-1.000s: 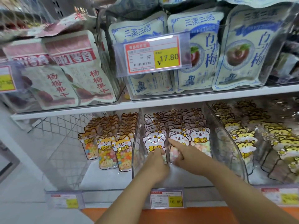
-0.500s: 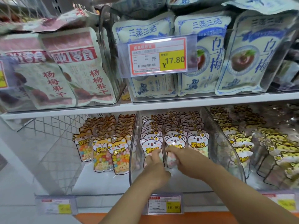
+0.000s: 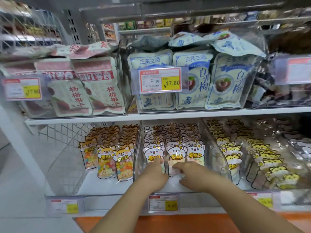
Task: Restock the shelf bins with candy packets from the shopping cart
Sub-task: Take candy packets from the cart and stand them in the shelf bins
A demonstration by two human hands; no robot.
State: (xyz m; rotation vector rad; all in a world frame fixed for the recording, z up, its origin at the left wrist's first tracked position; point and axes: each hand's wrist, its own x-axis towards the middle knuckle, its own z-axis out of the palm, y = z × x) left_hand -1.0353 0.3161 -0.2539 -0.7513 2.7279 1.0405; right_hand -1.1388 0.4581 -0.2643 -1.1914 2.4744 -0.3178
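Lower shelf [image 3: 107, 185], clear middle bin [image 3: 218, 158]: koala candy packets [image 3: 171, 132] stand upright in three rows. Left hand [image 3: 154, 175], fingers straight, touches front-left packet [image 3: 152, 153]. Right hand [image 3: 193, 175] curls fingers and thumb on front-middle packet [image 3: 175, 154], seemingly pinching it; blur obscures grip.

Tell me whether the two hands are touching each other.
Apart. The head view shows a strip of the front koala candy packet between the left hand and the right hand.
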